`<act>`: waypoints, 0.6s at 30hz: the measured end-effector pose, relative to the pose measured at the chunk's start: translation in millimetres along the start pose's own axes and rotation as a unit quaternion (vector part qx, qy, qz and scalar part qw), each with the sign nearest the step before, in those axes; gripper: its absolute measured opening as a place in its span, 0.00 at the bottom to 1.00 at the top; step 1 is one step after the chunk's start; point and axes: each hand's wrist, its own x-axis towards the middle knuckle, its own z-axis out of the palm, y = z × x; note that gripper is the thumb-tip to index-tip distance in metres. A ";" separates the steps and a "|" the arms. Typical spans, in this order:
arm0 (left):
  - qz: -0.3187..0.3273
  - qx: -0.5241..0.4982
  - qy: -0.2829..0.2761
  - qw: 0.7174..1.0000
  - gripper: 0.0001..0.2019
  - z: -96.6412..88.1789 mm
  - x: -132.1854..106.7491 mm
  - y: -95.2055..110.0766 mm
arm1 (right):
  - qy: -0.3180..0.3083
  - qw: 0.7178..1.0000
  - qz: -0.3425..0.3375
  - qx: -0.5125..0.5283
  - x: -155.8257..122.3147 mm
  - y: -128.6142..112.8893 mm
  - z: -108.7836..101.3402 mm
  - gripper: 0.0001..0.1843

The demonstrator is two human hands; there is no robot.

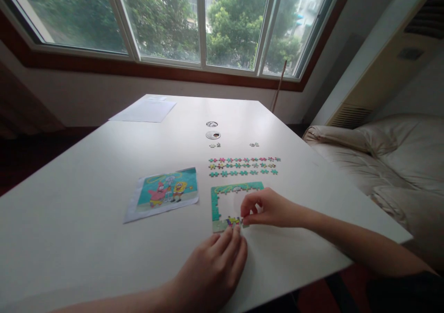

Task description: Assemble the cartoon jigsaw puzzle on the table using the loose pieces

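A partly joined jigsaw puzzle frame (215, 207) lies near the front of the white table, with teal pieces along its top and left and a grey-green strip at the bottom. The fingers of my left hand (218, 262) are stretched forward, tips resting at the puzzle's bottom edge. My right hand (268, 207) pinches a small puzzle piece (246, 225) between thumb and index finger at the bottom row, mostly covered by the fingertips. Left of the puzzle lies a printed reference picture (168, 189) of cartoon figures.
Loose puzzle pieces (243, 173) lie in rows beyond the frame, with a few more (254, 144) farther back. Two round items (212, 135) sit behind them. White paper (144, 110) lies at the table's far left. A sofa (409, 151) stands to the right.
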 end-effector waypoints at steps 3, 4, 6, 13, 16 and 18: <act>0.001 -0.002 -0.006 1.000 0.14 -0.9 -0.3 0.1 | 0.021 0.999 0.018 -0.027 1.2 4.1 4.8 0.05; 0.002 -0.003 -0.008 1.000 0.14 -0.9 -0.3 0.0 | 0.026 0.999 0.019 -0.035 2.4 5.9 5.0 0.05; 0.004 -0.004 -0.009 1.000 0.15 -0.8 0.1 -0.2 | 0.034 0.998 0.016 -0.054 4.3 8.1 5.4 0.04; -0.004 -0.011 0.001 1.000 0.15 -2.3 1.8 -0.7 | 0.051 0.990 -0.018 -0.128 5.1 9.5 10.2 0.04; -0.002 -0.007 0.000 1.000 0.15 -1.4 1.3 -0.7 | 0.049 0.988 -0.036 -0.145 4.8 11.4 9.7 0.04; -0.001 -0.004 -0.001 1.000 0.14 -0.6 1.0 -0.6 | 0.042 0.987 -0.044 -0.151 3.4 10.2 6.5 0.04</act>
